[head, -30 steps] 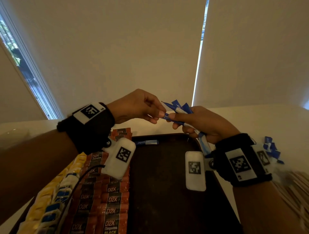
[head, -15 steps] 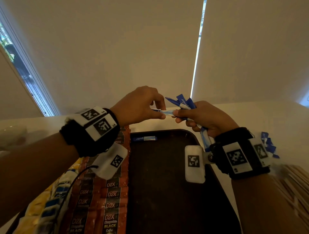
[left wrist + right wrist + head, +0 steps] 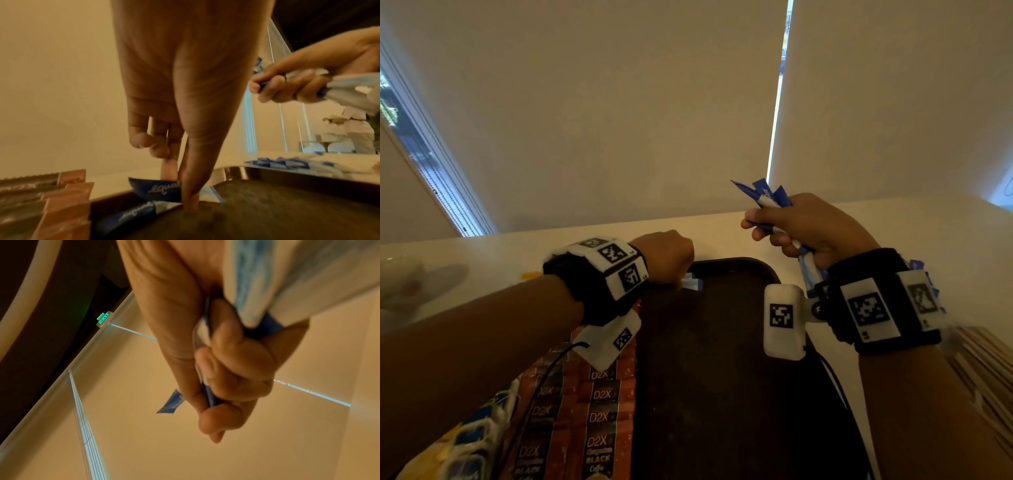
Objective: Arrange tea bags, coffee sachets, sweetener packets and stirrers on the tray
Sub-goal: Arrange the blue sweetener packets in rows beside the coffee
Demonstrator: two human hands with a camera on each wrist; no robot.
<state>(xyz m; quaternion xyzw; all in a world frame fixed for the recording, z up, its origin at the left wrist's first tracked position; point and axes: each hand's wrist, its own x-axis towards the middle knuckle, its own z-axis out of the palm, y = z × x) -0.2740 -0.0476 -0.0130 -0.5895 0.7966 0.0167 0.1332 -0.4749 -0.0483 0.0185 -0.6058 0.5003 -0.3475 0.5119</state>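
My left hand (image 3: pixel 671 263) is down at the far left corner of the dark tray (image 3: pixel 722 394). Its thumb and forefinger pinch one blue sweetener packet (image 3: pixel 156 190) just above the tray floor. A second blue packet (image 3: pixel 135 214) lies flat beneath it. My right hand (image 3: pixel 787 229) is raised over the tray's far right corner and grips a bundle of blue sweetener packets (image 3: pixel 767 197), whose ends fan out above and below the fist. In the right wrist view my right hand's fingers (image 3: pixel 236 356) curl tightly round that bundle.
Rows of brown coffee sachets (image 3: pixel 599 418) fill the tray's left part, with yellow and blue tea bags (image 3: pixel 469 442) further left. Wooden stirrers (image 3: pixel 989 373) lie on the counter at the right. Loose blue packets (image 3: pixel 281 164) sit beyond the tray rim.
My left hand drew one packet out of the right hand's bundle and carried it down to the tray's far left corner. The right hand stayed raised with the bundle.
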